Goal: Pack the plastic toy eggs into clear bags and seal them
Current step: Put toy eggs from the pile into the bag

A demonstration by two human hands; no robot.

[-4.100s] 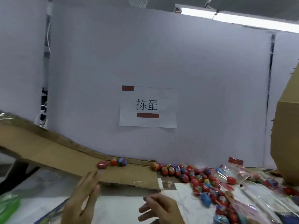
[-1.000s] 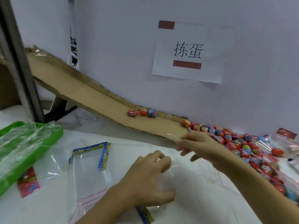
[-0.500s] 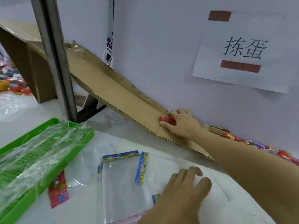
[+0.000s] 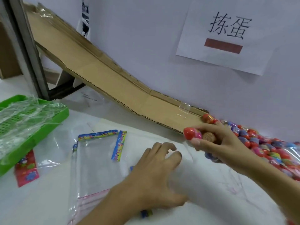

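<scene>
Toy eggs (image 4: 193, 133): a small clutch held in the right hand (image 4: 215, 142), above the table just off the low end of the cardboard ramp (image 4: 113, 88). One red-and-pink egg shows plainly at the fingertips, projecting left; at least one more is tucked into the palm, exact count not readable. Fingers and thumb curled round them.

Left hand (image 4: 155, 172): on a clear bag (image 4: 186, 161) lying on the white table (image 4: 32, 205), fingers bent and spread on the film. Whether it pinches the film or only presses it cannot be told; the bag's mouth is hard to see, since the plastic is transparent against the table.

Key relation: the held eggs sit up and to the right of the left hand, near but not touching, and the bag lies between the two hands, running roughly left to right. The right hand is the nearer carrier; the left seems placed to steady or open the bag. Judgement: the next move is a short travel leftward and down into the mouth, egg tip first.

Other stock: egg pile (image 4: 259, 143) along the wall behind the right hand; spare bags (image 4: 97, 159) with printed headers lying flat to the left; green tray (image 4: 61, 114) far left.

Risk: mouth not open enough, eggs rolling away.
</scene>
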